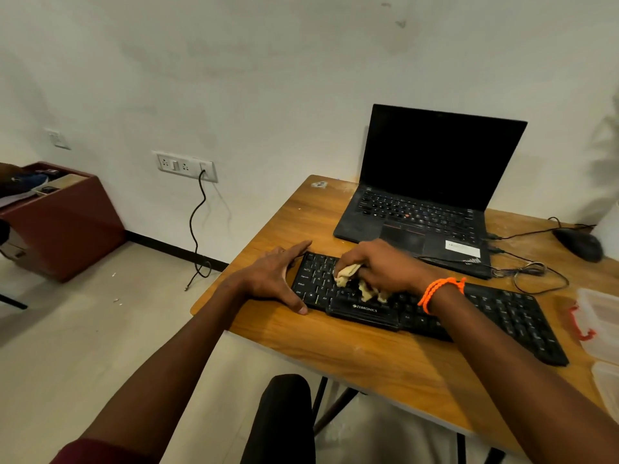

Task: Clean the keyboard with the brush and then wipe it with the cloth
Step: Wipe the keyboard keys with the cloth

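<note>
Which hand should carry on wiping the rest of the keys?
The right hand. It already grips the cloth on the keyboard, with the unwiped stretch on its own side. The left hand lies open, bracing the keyboard's left end.

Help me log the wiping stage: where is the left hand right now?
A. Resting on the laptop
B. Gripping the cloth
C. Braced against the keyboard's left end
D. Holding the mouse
C: the left hand lies open on the table against the left end of the keyboard, while the right hand presses the cloth onto the keys.
</note>
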